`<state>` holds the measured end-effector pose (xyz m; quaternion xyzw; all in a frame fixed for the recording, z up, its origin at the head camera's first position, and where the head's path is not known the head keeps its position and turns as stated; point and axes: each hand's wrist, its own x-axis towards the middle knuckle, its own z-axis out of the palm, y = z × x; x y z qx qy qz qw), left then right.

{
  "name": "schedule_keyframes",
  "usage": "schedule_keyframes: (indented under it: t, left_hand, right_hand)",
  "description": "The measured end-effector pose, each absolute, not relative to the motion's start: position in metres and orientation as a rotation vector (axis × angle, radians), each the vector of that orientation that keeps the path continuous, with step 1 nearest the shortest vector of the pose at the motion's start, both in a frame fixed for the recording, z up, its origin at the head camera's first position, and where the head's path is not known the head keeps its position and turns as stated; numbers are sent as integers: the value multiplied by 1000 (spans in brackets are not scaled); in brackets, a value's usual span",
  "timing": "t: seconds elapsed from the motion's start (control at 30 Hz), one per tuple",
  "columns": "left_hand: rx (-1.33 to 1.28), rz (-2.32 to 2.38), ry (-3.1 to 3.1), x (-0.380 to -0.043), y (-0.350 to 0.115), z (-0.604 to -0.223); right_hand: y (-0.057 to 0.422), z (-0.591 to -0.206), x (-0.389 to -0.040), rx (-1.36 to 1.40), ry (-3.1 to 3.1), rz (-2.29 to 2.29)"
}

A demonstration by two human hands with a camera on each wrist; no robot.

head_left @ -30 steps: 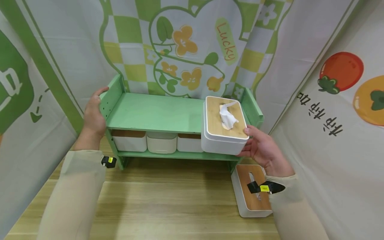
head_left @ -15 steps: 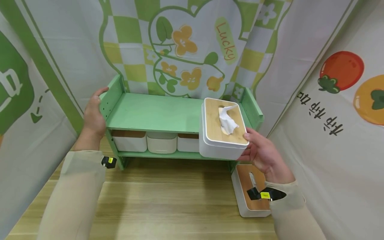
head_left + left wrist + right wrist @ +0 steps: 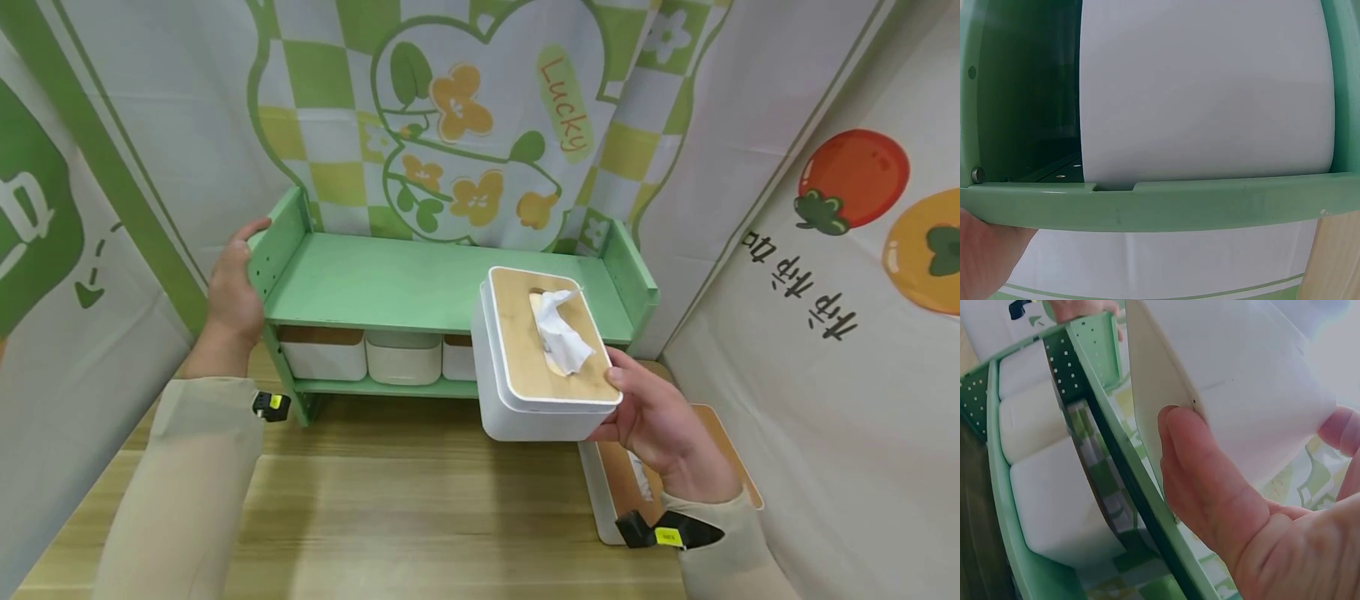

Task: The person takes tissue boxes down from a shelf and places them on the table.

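Note:
My right hand grips a white tissue box with a wooden lid and a tissue poking up from its slot. Held tilted, the box is in front of the right part of a green two-tier shelf. Seen from the right wrist, curled fingers support its white underside. My left hand holds the shelf's left side panel from outside, fingers at its upper edge. The left wrist view shows little of that hand, beside the green panel.
On the lower tier stand a wood-topped white box, a cream bin and another white box. A tissue box lies on the wooden floor, with a wood-coloured piece partly hidden behind my right hand. Printed curtains enclose the shelf.
My right hand has brought the tissue box down, leftward and nearer to me, uncovering the upper tier's right end. The left hand and the shelf have stayed put.

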<state>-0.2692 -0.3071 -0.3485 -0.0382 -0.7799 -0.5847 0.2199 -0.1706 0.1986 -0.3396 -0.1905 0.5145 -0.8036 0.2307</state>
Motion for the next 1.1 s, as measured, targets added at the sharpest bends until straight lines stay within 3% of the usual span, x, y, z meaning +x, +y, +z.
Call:
schedule_keyframes:
  t: [0.5, 1.1]
  left_hand:
    - [-125, -1562, -2149, -270, -308, -350]
    - [-91, -1565, -2181, -270, -309, -349]
  right_hand:
    - [185, -346, -141, -478, 1466, -2130]
    - [177, -389, -136, -278, 1485, -2104]
